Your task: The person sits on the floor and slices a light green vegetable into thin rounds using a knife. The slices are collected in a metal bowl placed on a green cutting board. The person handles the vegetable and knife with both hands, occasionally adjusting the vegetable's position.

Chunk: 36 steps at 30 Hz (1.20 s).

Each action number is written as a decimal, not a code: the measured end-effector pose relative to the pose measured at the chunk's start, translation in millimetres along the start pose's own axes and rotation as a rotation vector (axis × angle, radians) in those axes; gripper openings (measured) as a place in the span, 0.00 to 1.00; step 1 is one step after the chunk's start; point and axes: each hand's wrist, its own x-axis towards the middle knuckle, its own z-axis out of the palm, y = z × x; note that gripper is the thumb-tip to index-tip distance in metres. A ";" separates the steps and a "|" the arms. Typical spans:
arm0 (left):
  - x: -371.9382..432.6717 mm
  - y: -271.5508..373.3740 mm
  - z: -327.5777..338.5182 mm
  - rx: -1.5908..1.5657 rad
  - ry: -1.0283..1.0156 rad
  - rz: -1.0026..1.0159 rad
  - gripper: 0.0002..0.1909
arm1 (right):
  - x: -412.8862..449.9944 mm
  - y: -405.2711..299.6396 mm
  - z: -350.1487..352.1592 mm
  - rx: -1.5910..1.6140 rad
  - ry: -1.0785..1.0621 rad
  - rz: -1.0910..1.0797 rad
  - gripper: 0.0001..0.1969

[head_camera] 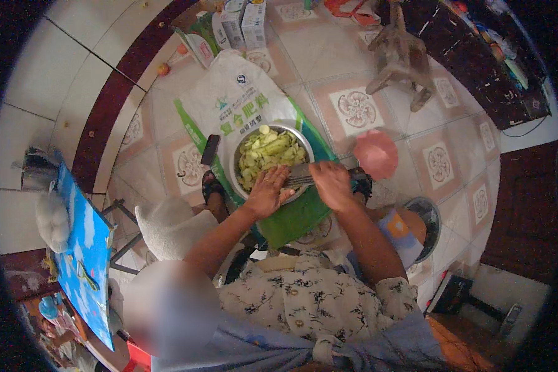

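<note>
A round metal basin full of pale green vegetable slices stands on a white and green woven sack on the floor. Across the basin's near right rim lies a flat metal slicer. My left hand rests over the slicer's left end, above the slices, its fingers together. My right hand is on the slicer's right part, fingers laid over it. Whether either hand has anything under its palm is hidden.
A dark phone lies left of the basin. To the right are a pink scalloped bowl and a dark bucket. A wooden stool stands at the upper right, cartons at the top. A blue-topped table is at the left.
</note>
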 end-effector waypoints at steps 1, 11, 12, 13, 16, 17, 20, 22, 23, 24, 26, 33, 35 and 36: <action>1.5 -5.4 5.6 -0.030 -0.018 -0.012 0.34 | -0.5 2.1 4.0 -0.025 -0.013 -0.003 0.08; -7.5 -123.4 69.4 -0.303 0.080 -0.459 0.30 | 3.1 18.5 20.8 -0.143 -0.161 0.116 0.09; -2.1 -124.3 70.2 -0.302 0.070 -0.493 0.29 | 3.6 19.8 19.1 -0.147 -0.178 0.121 0.09; 4.1 -124.0 66.1 -0.298 0.058 -0.526 0.28 | 4.0 20.4 18.2 -0.151 -0.192 0.129 0.09; 24.0 -129.7 61.7 -0.318 -0.019 -0.645 0.25 | -1.8 20.8 20.9 -0.126 -0.218 0.087 0.09; 30.2 -132.6 61.2 -0.349 -0.037 -0.656 0.25 | -2.9 20.1 22.0 -0.108 -0.292 0.084 0.09; 53.5 -140.7 57.2 -0.475 -0.064 -0.623 0.24 | -1.0 17.8 25.8 -0.061 -0.437 0.088 0.09; 64.6 -160.6 83.7 -0.467 0.093 -0.439 0.22 | 3.2 12.8 22.6 -0.035 -0.468 0.082 0.11; 72.3 -167.4 92.1 -0.459 0.169 -0.345 0.22 | 3.7 11.5 23.7 -0.016 -0.457 0.087 0.11; 81.6 -174.3 100.3 -0.343 0.076 -0.374 0.22 | 4.2 10.5 24.6 0.004 -0.446 0.092 0.10; 105.6 -177.1 113.3 -0.116 -0.113 -0.419 0.23 | 8.4 10.8 24.7 0.027 -0.470 0.096 0.10; 139.3 -190.2 155.7 0.263 -0.231 -0.414 0.31 | 15.6 13.1 22.0 0.030 -0.495 0.105 0.13; 142.8 -194.3 160.0 0.334 -0.295 -0.444 0.30 | 14.9 15.5 26.1 0.063 -0.483 0.112 0.13; 144.2 -196.7 158.8 0.278 -0.270 -0.445 0.31 | 13.6 15.2 27.0 0.085 -0.417 0.110 0.12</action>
